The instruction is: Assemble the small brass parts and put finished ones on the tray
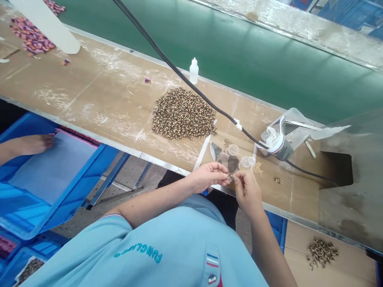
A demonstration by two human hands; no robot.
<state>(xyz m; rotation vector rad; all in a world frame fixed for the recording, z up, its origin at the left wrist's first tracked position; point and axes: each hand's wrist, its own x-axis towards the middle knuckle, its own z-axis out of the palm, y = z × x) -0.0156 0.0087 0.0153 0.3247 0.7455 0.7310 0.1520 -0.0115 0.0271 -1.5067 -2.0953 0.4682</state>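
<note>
My left hand (211,176) is closed in a pinch at the near edge of the workbench. A small brown-and-gold piece (229,175) shows at its fingertips, too tiny to name. My right hand (248,192) meets it from the right, thumb and finger pressed together; what they hold is hidden. Just beyond my hands, a round clear dish (233,150) and a small clear lid-like cup (247,161) rest on the bench, with tiny yellowish beads (257,168) beside them. A large pile of small brown-and-gold pieces (183,114) lies farther back.
A white squeeze bottle (194,71) stands behind the pile. Across the bench hangs a black cable (167,59), running to a clear container (295,119) at right. A green belt (239,56) borders the far side. At left, another person's hand (37,144) is over a blue crate (89,175).
</note>
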